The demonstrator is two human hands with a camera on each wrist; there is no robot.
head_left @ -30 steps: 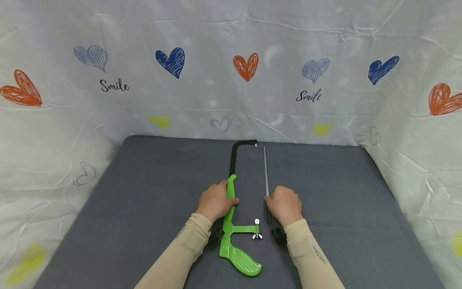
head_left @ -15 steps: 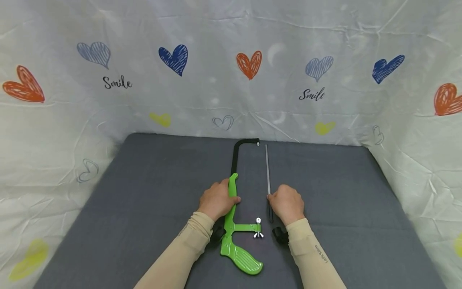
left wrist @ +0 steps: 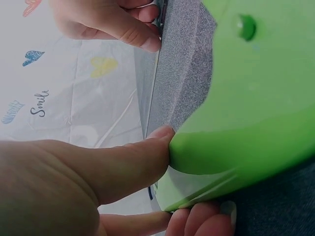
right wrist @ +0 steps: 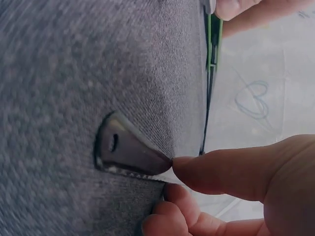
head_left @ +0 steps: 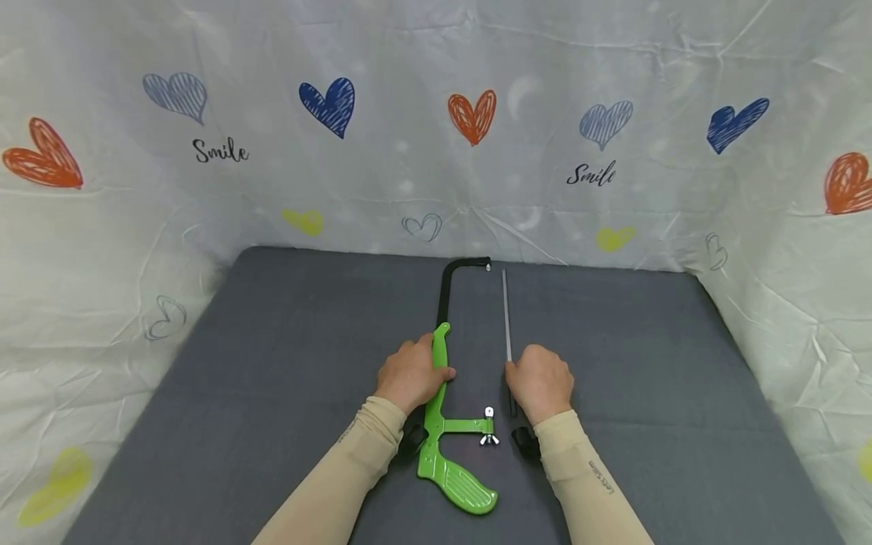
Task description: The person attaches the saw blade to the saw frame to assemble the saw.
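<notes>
A hacksaw frame with a green handle and body (head_left: pixel 436 416) and a black bent bar (head_left: pixel 445 291) lies over the grey table. My left hand (head_left: pixel 411 372) grips its green body, thumb on the near side and fingers beneath in the left wrist view. A wing nut (head_left: pixel 489 439) sits on its short cross arm. To the right, my right hand (head_left: pixel 541 384) pinches a thin hacksaw blade (right wrist: pixel 130 147) between thumb and fingers. The blade's near end shows a small hole and a toothed edge. It runs roughly parallel to the frame, apart from it.
The grey cloth-covered table (head_left: pixel 306 341) reaches back to a white curtain (head_left: pixel 381 174) printed with hearts and "Smile". Dark wrist camera mounts (head_left: pixel 526 441) hang under both wrists, close to the saw's cross arm and the blade's near end.
The head view has shifted slightly, so everything sits a little higher and further right. Both hands keep their hold on the hacksaw frame and the blade.
</notes>
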